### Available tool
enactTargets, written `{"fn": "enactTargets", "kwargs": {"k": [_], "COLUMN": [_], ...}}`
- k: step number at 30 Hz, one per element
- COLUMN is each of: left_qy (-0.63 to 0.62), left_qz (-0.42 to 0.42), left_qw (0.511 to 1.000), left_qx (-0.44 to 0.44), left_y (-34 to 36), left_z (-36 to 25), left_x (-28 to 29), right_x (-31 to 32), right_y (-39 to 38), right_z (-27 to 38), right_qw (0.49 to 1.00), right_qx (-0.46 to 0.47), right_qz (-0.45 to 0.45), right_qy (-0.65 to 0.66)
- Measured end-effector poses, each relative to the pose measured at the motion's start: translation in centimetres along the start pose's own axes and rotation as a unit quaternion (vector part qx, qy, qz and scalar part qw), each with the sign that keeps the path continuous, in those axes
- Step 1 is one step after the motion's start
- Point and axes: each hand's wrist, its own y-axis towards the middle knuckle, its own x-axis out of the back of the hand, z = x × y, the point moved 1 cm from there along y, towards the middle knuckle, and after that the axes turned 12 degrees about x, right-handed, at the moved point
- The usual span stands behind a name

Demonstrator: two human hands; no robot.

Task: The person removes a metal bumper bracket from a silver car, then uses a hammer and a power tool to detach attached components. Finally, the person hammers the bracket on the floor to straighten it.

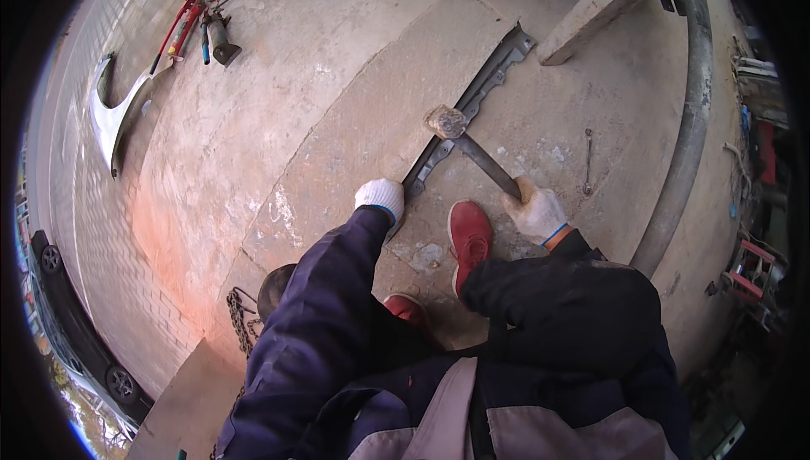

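A long grey metal car-body strip [487,82] lies slantwise on the concrete floor, running from near my feet to the far right. My left hand [380,195], in a white knit glove, is closed round its near end; the fingers are partly hidden. In my right hand [537,212], also gloved in white, is the handle of a sledgehammer [491,166]. Its worn, blocky head [445,121] is over the middle of the strip. Whether the head touches the metal I cannot tell.
A combination wrench [588,161] lies right of the strip. Beyond it curves a thick metal pipe [688,114], with a beam [612,6] at the far right. A silver fender [116,116] and red hydraulic tools [187,23] lie far left. A chain [242,322] is near my left arm.
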Motion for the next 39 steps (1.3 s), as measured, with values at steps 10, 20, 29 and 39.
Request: {"fn": "enactTargets", "kwargs": {"k": [10,20,29,39], "left_qy": [-0.022,-0.016,0.008,-0.006], "left_qz": [-0.002,0.018,0.036,0.045], "left_qw": [1.0,1.0,0.999,0.999], "left_qx": [-0.012,-0.007,-0.009,-0.008], "left_y": [-0.5,-0.4,-1.1,-1.1], "left_z": [-0.6,-0.5,-0.8,-1.2], "left_x": [-0.3,-0.6,0.0,-1.4], "right_x": [-6.1,-2.5,3.1,-3.7], "right_y": [-1.1,-1.1,1.8,2.2], "right_z": [-4.1,0.0,-2.1,-7.8], "right_qw": [0.998,0.987,0.963,0.986], "right_qx": [-0.028,-0.05,0.079,-0.164], "right_qz": [0.042,0.147,-0.241,-0.02], "right_qy": [-0.041,-0.037,0.092,0.013]}}
